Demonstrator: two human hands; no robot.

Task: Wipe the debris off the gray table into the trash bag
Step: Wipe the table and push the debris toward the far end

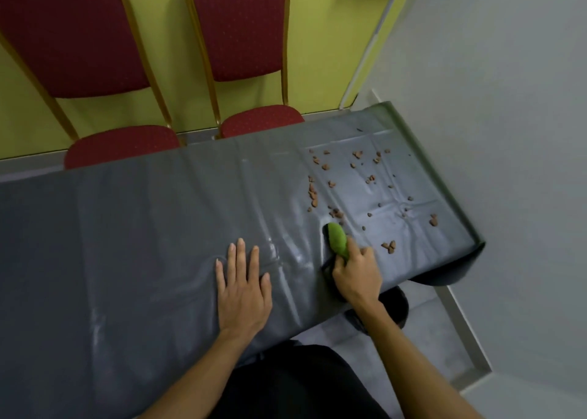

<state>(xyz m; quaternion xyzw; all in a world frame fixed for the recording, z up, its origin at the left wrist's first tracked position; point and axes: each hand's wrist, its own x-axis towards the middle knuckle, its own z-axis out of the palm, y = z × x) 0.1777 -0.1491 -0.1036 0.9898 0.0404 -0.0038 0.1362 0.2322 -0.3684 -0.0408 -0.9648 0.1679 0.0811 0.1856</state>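
The gray table (127, 228) is covered in a shiny, wrinkled gray sheet. Several small brown bits of debris (349, 180) lie scattered over its right end. My right hand (357, 271) grips a green brush (337, 237) with dark bristles, set down on the table near the front edge, just left of the debris. My left hand (243, 287) rests flat on the sheet with fingers straight and spread, left of the brush. Something black (394, 304) shows under the table's front right edge, partly hidden; whether it is the trash bag I cannot tell.
Two red padded chairs (247, 37) with gold frames stand pushed in at the table's far side, against a yellow-green wall. A pale gray wall (508, 132) runs close along the table's right end. Gray floor (428, 339) lies at the lower right.
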